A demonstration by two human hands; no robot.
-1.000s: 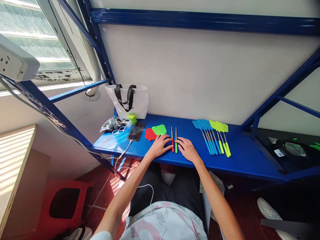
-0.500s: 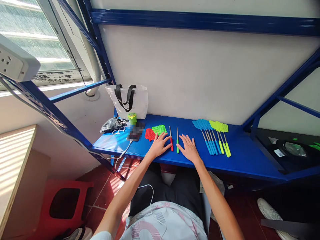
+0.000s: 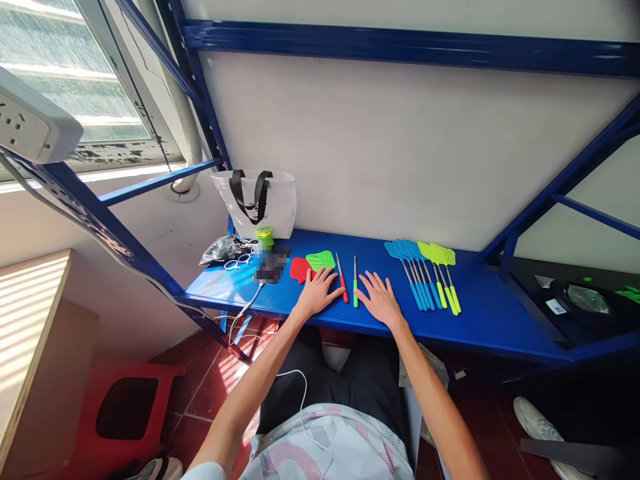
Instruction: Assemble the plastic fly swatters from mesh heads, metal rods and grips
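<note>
My left hand [image 3: 316, 293] lies flat with fingers spread, partly over the lower edges of a red fly swatter head [image 3: 300, 270] and a green fly swatter head [image 3: 323, 259]. Its thumb reaches a red-handled metal rod [image 3: 343, 283], which leans slightly left; whether they touch I cannot tell. Right of that, a green-handled rod [image 3: 355, 290] stands nearly straight up and down in view, close to the thumb of my right hand [image 3: 381, 300]. That hand also rests open on the blue tabletop [image 3: 480, 320]. Assembled blue fly swatters [image 3: 413, 260] and yellow-green fly swatters [image 3: 443, 257] lie fanned out farther right.
At the left end are a white bag [image 3: 280, 200] with black handles, a green tub [image 3: 264, 237], a dark plastic packet [image 3: 220, 249], scissors [image 3: 231, 265] and a blurred dark object [image 3: 273, 267] with a white cable. Blue frame bars [image 3: 400, 48] enclose the table.
The red-handled rod has tilted, its metal tip shifting slightly left. The green swatter head sits marginally farther right. Both hands stay in nearly the same places.
</note>
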